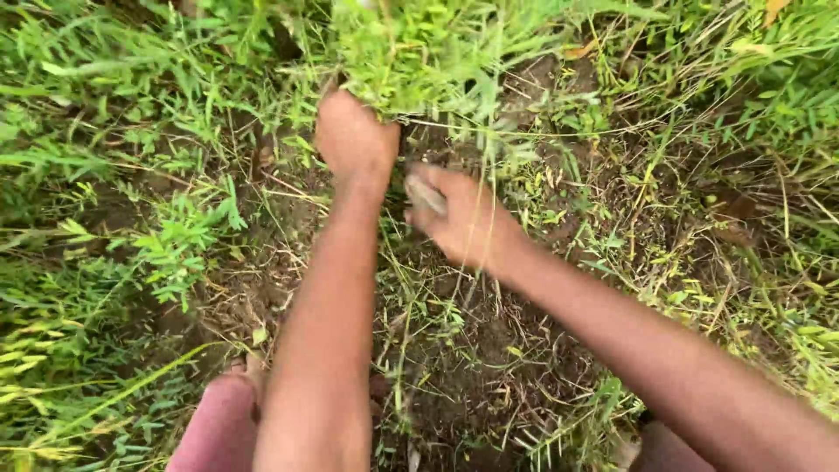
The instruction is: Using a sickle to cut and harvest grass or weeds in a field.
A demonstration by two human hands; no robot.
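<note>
A tuft of green grass (411, 52) is gathered in the left hand (354, 140), whose grip is pressed shut around the stems just above the soil — the blades fan up and away from the fist toward the top edge of the view, so the long axis of the bunch runs away from the person, nearly in line with the left forearm. The right hand (468, 218) is held just beside and slightly nearer the person, its grip closed on a short greyish tool handle (426, 194); what kind of blade it carries cannot be told, since the working end is hidden behind the fist and blurred. The tool end is pointed toward the base of the tuft, close under the left fist — the two hands are near but not touching. Bare dark soil (472, 367) with dry roots lies below both wrists, and uncut weeds (175, 236) stand at the left edge of the cleared patch.
</note>
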